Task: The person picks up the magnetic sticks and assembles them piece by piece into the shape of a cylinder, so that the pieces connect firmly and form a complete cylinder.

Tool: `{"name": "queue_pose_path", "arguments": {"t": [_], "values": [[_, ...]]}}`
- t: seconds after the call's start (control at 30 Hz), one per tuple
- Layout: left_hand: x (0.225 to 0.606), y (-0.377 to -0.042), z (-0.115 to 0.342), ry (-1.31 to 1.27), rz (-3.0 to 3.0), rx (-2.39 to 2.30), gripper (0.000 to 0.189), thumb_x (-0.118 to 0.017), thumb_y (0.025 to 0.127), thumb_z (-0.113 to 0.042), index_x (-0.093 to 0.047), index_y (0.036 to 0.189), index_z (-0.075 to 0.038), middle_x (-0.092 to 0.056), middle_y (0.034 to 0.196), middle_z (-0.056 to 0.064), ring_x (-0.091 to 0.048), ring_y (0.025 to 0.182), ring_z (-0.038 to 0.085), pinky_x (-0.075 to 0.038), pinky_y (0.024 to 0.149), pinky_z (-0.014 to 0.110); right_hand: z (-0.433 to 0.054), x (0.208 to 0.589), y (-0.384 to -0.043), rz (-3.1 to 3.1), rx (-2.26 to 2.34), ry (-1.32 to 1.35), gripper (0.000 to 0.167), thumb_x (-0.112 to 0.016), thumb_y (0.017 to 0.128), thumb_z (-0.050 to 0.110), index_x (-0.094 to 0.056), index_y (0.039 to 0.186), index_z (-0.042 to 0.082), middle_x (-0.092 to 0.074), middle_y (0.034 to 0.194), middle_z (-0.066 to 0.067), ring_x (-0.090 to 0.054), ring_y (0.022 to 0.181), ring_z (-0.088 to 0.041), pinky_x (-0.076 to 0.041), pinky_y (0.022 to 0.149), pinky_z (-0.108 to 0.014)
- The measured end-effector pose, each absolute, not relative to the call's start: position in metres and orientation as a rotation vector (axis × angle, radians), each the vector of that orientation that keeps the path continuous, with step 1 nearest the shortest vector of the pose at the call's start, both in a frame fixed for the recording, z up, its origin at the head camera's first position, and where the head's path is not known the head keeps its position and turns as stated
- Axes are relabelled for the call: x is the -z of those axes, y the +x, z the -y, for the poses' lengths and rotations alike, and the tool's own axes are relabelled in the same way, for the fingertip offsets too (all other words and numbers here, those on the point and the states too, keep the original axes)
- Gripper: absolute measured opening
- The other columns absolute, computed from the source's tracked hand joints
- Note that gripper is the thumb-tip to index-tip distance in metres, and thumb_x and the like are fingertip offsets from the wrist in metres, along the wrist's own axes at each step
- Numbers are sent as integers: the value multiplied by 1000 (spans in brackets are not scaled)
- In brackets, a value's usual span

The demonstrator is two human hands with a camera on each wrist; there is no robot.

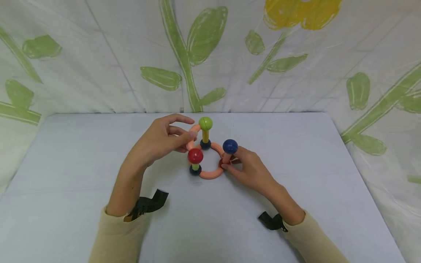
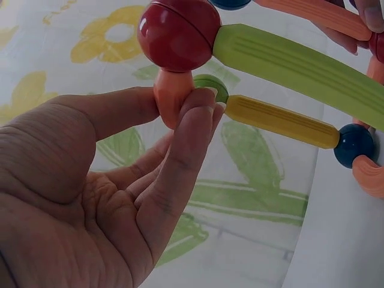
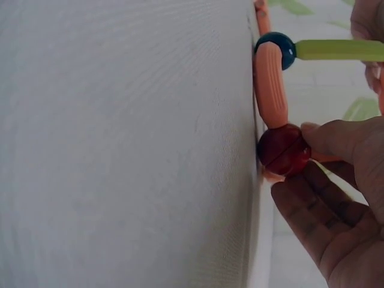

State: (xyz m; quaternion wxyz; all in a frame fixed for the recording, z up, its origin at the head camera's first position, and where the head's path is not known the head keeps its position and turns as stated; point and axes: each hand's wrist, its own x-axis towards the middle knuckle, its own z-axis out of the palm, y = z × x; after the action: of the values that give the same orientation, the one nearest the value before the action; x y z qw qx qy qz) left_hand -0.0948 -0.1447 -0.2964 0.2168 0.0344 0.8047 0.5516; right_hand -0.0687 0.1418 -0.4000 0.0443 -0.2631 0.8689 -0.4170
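Note:
A toy frame of balls and rods stands on the table. Its base ring of curved orange rods [image 1: 211, 175] joins two dark blue balls [image 1: 195, 170] and a red base ball [image 3: 282, 150]. Three upright rods carry a green ball [image 1: 205, 123], a red top ball [image 1: 195, 156] and a blue top ball [image 1: 230, 146]. At the upper left, my left hand [image 1: 159, 137] pinches a curved orange rod [image 2: 171, 99] that meets the red top ball and reaches toward the green one. My right hand [image 1: 253, 170] pinches the red base ball, below the blue top ball.
The frame stands on a white table [image 1: 210, 219], near its far edge. Behind the table hangs a whitish curtain [image 1: 115, 54] with painted green leaves and yellow flowers. Black wrist straps [image 1: 149, 204] stick out by both sleeves.

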Motion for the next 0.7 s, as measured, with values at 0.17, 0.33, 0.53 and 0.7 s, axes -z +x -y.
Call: {"name": "queue_pose_path", "arguments": {"t": [0.17, 0.33, 0.53, 0.7], "values": [[296, -94, 145, 116, -2246, -1511, 51, -74, 100, -39, -58, 143, -16, -79, 107, 14, -79, 88, 22, -65, 88, 36, -142, 400, -69, -2650, 1281, -804, 16, -81, 94, 8, -68, 101, 14, -73, 105, 1, -73, 105, -13, -64, 90, -31], [298, -95, 146, 132, -2240, -1490, 49, -63, 106, -43, -56, 145, -14, -78, 107, 14, -79, 93, 22, -65, 87, 37, -142, 400, -69, -2650, 1271, -797, 17, -81, 94, 8, -67, 102, 15, -73, 106, 0, -72, 105, -14, -64, 90, -32], [312, -101, 150, 187, -2272, -1444, 44, -46, 114, -35, -55, 148, -10, -69, 125, 18, -74, 106, 32, -64, 91, 40, -142, 399, -69, -2645, 1270, -809, 19, -80, 94, 8, -64, 101, 16, -73, 108, -1, -73, 105, -14, -64, 90, -31], [342, -110, 150, 308, -2432, -1208, 41, -52, 111, -25, -57, 147, -9, -68, 133, 16, -66, 121, 36, -57, 100, 49, -143, 400, -68, -2640, 1289, -830, 21, -80, 94, 6, -63, 100, 15, -73, 108, -1, -73, 105, -14, -63, 91, -30]]}}
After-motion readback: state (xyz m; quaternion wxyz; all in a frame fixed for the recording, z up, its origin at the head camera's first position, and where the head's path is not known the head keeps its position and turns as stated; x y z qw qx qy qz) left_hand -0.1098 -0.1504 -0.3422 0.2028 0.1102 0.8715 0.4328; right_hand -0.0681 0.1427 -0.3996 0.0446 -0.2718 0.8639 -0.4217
